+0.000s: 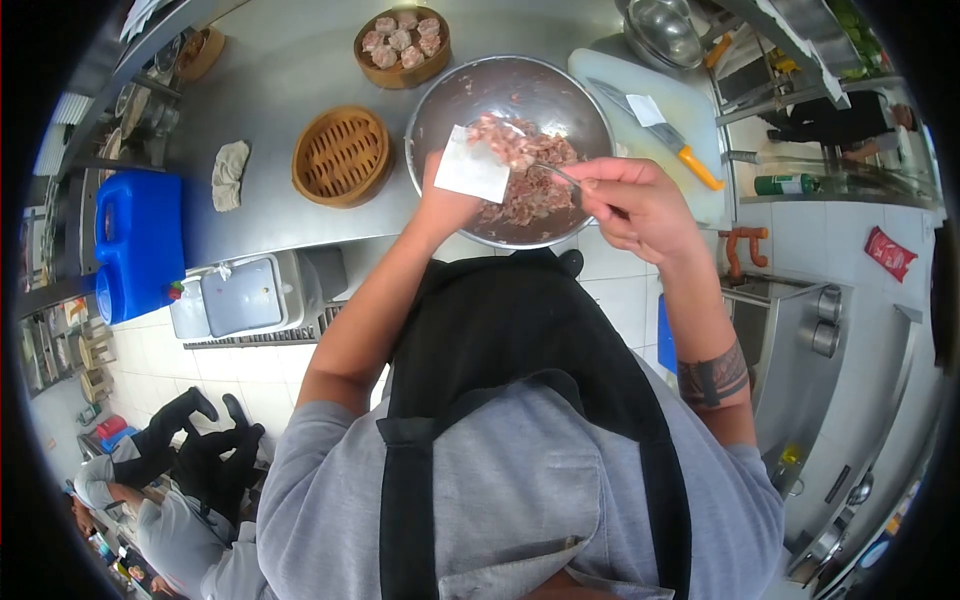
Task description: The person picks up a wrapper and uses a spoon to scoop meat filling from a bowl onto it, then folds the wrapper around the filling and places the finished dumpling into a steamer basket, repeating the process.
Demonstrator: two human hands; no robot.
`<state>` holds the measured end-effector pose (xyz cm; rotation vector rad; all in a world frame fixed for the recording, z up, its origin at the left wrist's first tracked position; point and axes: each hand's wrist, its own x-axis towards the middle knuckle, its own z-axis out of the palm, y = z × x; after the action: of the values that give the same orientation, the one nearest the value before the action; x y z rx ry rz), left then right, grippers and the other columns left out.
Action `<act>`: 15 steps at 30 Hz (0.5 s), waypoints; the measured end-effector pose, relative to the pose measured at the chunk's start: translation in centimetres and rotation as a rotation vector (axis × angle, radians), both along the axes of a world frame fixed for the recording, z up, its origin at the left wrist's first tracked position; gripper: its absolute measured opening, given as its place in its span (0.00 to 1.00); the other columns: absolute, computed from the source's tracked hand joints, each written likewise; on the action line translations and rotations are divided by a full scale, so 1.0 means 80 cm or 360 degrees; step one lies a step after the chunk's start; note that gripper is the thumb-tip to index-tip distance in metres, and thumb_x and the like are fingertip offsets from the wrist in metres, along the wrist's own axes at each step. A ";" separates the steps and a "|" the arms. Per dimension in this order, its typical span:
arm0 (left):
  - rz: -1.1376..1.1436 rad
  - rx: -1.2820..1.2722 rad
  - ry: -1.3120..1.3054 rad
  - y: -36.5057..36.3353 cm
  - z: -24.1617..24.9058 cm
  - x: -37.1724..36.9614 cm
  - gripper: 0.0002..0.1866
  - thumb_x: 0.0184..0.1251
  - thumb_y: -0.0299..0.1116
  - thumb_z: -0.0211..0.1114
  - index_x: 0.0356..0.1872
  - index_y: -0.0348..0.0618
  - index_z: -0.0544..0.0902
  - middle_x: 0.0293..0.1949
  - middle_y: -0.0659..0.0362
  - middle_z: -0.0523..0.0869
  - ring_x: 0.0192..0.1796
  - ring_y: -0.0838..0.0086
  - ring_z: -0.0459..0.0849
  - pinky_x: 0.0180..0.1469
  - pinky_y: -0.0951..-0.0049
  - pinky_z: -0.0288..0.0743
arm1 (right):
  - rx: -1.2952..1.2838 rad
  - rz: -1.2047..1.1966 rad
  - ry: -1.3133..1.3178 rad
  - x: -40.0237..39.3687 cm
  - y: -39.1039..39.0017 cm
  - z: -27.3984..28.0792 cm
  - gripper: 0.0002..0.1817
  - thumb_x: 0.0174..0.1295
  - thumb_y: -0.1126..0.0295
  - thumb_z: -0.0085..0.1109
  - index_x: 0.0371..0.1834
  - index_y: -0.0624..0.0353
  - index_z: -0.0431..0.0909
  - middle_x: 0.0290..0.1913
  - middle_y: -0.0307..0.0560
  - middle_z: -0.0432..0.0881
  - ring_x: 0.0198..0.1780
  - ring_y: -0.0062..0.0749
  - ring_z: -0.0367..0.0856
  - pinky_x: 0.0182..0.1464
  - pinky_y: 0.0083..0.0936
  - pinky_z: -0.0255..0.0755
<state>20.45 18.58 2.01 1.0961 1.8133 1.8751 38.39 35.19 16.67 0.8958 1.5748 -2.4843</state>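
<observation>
My left hand (pixel 443 208) holds a square white dumpling wrapper (pixel 470 172), spread flat over the near left side of a large steel bowl (pixel 440 100). In the bowl lies pink minced meat (pixel 535 200). The fingers of my right hand (pixel 640 205) are closed round a thin metal utensil (pixel 556 172). Its far end is covered by a lump of meat beside the wrapper, so its shape is hidden. Left of the bowl sits a round bamboo steamer (pixel 342 155) with a slatted base. Another bamboo steamer (pixel 440 66) behind it holds several filled dumplings (pixel 400 40).
Right of the bowl, a knife (pixel 690 165) with a yellow handle lies on a white cutting board (pixel 600 70). A folded cloth (pixel 230 175) and a blue jug (pixel 140 240) are at the left. Metal bowls (pixel 665 35) stand at the back right. Another person (pixel 190 510) is at lower left.
</observation>
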 end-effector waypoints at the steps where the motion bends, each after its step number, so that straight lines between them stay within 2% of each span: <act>1: 0.0019 -0.0097 0.0437 0.000 0.004 0.000 0.13 0.67 0.22 0.68 0.51 0.39 0.89 0.46 0.53 0.93 0.48 0.64 0.92 0.54 0.69 0.82 | -0.0002 -0.0014 0.0005 -0.002 -0.007 -0.003 0.17 0.72 0.81 0.56 0.62 0.70 0.84 0.27 0.39 0.78 0.14 0.10 0.58 0.15 0.14 0.50; 3: -0.0075 -0.0220 0.0527 -0.002 0.021 0.000 0.12 0.68 0.24 0.70 0.52 0.40 0.89 0.49 0.53 0.92 0.50 0.64 0.90 0.56 0.67 0.81 | 0.0291 0.0079 -0.0017 -0.002 -0.020 -0.012 0.18 0.75 0.79 0.52 0.64 0.65 0.84 0.28 0.37 0.78 0.17 0.10 0.60 0.18 0.13 0.53; 4: -0.0153 -0.0343 0.0612 -0.003 0.030 0.000 0.12 0.69 0.26 0.71 0.52 0.42 0.88 0.51 0.52 0.91 0.53 0.65 0.89 0.58 0.65 0.80 | 0.0291 0.0079 -0.0016 -0.001 -0.025 -0.017 0.18 0.75 0.79 0.52 0.64 0.65 0.84 0.28 0.37 0.78 0.17 0.10 0.60 0.18 0.13 0.53; 5: -0.0148 -0.0347 0.0612 -0.004 0.035 0.001 0.12 0.69 0.26 0.71 0.52 0.42 0.88 0.51 0.52 0.91 0.53 0.65 0.89 0.58 0.65 0.80 | 0.0601 0.0129 0.0043 0.000 -0.030 -0.022 0.18 0.76 0.79 0.52 0.64 0.64 0.84 0.29 0.37 0.78 0.20 0.13 0.64 0.22 0.14 0.59; 6: -0.0177 -0.0349 0.0326 -0.006 0.040 0.003 0.12 0.67 0.26 0.73 0.50 0.41 0.88 0.49 0.54 0.91 0.50 0.65 0.89 0.55 0.66 0.81 | 0.0909 0.0183 0.0107 0.002 -0.034 -0.028 0.19 0.76 0.80 0.51 0.65 0.62 0.84 0.30 0.38 0.78 0.24 0.15 0.68 0.26 0.16 0.64; 7: -0.0206 -0.0349 0.0041 -0.008 0.047 0.004 0.12 0.65 0.26 0.76 0.48 0.41 0.88 0.46 0.55 0.91 0.47 0.66 0.89 0.53 0.66 0.81 | 0.0903 0.0191 0.0112 0.004 -0.036 -0.035 0.19 0.76 0.80 0.51 0.65 0.62 0.84 0.30 0.38 0.78 0.24 0.15 0.68 0.26 0.16 0.64; 9: -0.0267 -0.0292 -0.0094 -0.010 0.073 0.007 0.13 0.63 0.28 0.78 0.47 0.41 0.88 0.45 0.57 0.91 0.45 0.69 0.89 0.50 0.67 0.81 | 0.1744 0.0202 0.0535 0.012 -0.036 -0.044 0.22 0.71 0.84 0.53 0.66 0.61 0.84 0.32 0.43 0.78 0.32 0.26 0.76 0.37 0.22 0.73; 10: -0.0333 -0.0227 -0.0230 -0.011 0.085 0.008 0.14 0.62 0.29 0.81 0.46 0.40 0.88 0.43 0.58 0.92 0.43 0.71 0.89 0.48 0.68 0.82 | 0.1741 0.0203 0.0537 0.015 -0.036 -0.042 0.22 0.71 0.84 0.53 0.66 0.61 0.84 0.32 0.43 0.78 0.32 0.26 0.76 0.37 0.22 0.73; 12: -0.0369 -0.0315 -0.0290 -0.013 0.100 0.006 0.15 0.61 0.31 0.82 0.46 0.40 0.88 0.41 0.59 0.91 0.41 0.74 0.88 0.46 0.68 0.82 | 0.2013 0.0263 0.0432 0.019 -0.034 -0.035 0.27 0.64 0.86 0.56 0.64 0.53 0.86 0.41 0.54 0.82 0.38 0.49 0.82 0.44 0.34 0.79; 13: -0.0406 -0.0402 -0.0349 -0.014 0.103 0.005 0.15 0.61 0.32 0.84 0.45 0.40 0.89 0.39 0.60 0.91 0.39 0.76 0.87 0.45 0.69 0.82 | 0.2011 0.0266 0.0436 0.022 -0.032 -0.035 0.27 0.64 0.86 0.56 0.64 0.53 0.86 0.41 0.54 0.82 0.38 0.49 0.82 0.44 0.34 0.79; 15: -0.0408 -0.0386 -0.0331 -0.018 0.094 0.003 0.16 0.60 0.33 0.84 0.44 0.40 0.89 0.38 0.61 0.91 0.39 0.77 0.87 0.46 0.69 0.82 | 0.2220 0.0221 0.0582 0.027 -0.027 -0.037 0.31 0.58 0.89 0.56 0.64 0.54 0.86 0.41 0.52 0.81 0.39 0.49 0.81 0.43 0.34 0.78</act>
<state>20.65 17.11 9.49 0.9571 1.6444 1.5160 40.51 33.05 13.69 0.2594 3.3248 -1.1705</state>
